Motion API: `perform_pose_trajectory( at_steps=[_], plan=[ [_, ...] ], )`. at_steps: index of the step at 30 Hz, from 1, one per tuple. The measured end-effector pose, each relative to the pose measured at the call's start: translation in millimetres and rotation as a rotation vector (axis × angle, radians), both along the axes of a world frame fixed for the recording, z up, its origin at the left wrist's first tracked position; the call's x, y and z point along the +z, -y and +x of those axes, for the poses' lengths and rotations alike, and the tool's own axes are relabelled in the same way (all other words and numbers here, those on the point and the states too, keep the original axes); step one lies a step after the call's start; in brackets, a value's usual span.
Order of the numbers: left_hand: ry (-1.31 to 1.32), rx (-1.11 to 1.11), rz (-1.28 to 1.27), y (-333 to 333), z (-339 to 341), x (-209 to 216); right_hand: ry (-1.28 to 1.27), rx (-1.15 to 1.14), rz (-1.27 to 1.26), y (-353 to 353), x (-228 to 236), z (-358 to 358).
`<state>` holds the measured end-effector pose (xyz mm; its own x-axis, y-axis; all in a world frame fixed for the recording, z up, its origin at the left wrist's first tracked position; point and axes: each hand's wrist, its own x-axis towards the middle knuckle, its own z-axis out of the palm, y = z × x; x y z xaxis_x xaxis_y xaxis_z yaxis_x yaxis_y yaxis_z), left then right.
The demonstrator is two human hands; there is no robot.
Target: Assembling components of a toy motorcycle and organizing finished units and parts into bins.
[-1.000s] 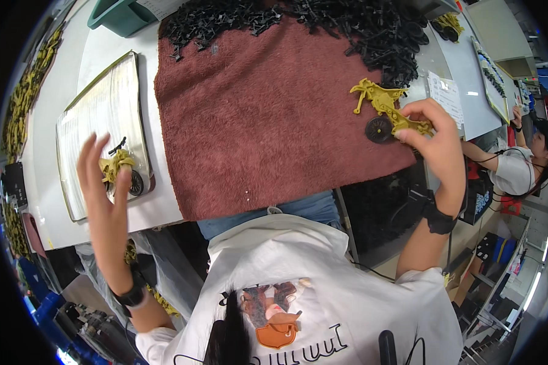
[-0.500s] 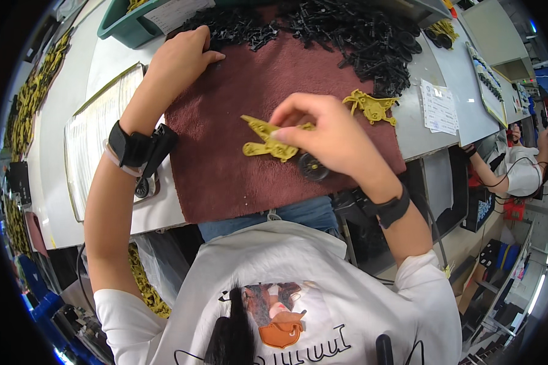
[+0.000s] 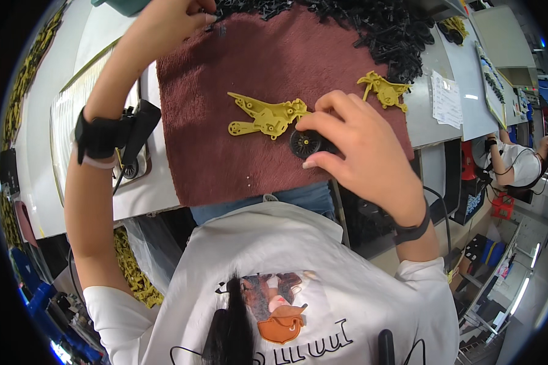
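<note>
On a dark red cloth [image 3: 207, 164] lies a yellow plastic toy motorcycle half-frame [image 3: 268, 118], its inner pegs facing up. At its right end sits a black spoked toy wheel [image 3: 305, 143] with a yellow centre. My right hand [image 3: 362, 143] is closed round the wheel's right side, index finger above, thumb below. My left hand [image 3: 179, 18] reaches to the cloth's far left edge, beside a heap of small black plastic parts [image 3: 389, 36]. Its thumb and finger are pinched together; what lies between them is hidden. Another yellow half-frame [image 3: 386, 91] lies at the right.
A green bin [image 3: 125, 5] stands at the far left. Left of the cloth are a framed sheet [image 3: 94, 91] and a small tray with a wheel [image 3: 129, 168]. Printed papers [image 3: 446, 100] lie on the right. A co-worker [image 3: 517, 161] sits farther right.
My right hand has let go of the yellow half-frame, which now lies flat and turned, and has gone to the wheel. My left fingers have drawn together. The view has shifted slightly.
</note>
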<state>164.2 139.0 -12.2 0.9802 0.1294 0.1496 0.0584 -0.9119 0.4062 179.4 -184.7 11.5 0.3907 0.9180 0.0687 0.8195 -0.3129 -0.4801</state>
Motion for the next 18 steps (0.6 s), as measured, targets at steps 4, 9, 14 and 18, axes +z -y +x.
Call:
perform_pose_trajectory(
  at_steps=[4,9,14,18],
  plan=[
    [-0.148,0.125,-0.344,32.3,-37.0,60.8,0.167,0.008,0.016,-2.1,-3.1,-12.4],
    [0.062,0.101,-0.42,41.5,-106.8,51.4,0.207,0.013,-0.023,-6.2,-6.4,-17.7],
    [0.158,0.23,-0.759,74.5,-174.1,43.6,0.175,-0.009,0.063,-16.9,6.0,-15.2],
    [0.25,0.253,-0.983,91.2,-182.1,12.1,0.153,0.03,0.262,-45.5,-4.8,-22.0]
  ],
)
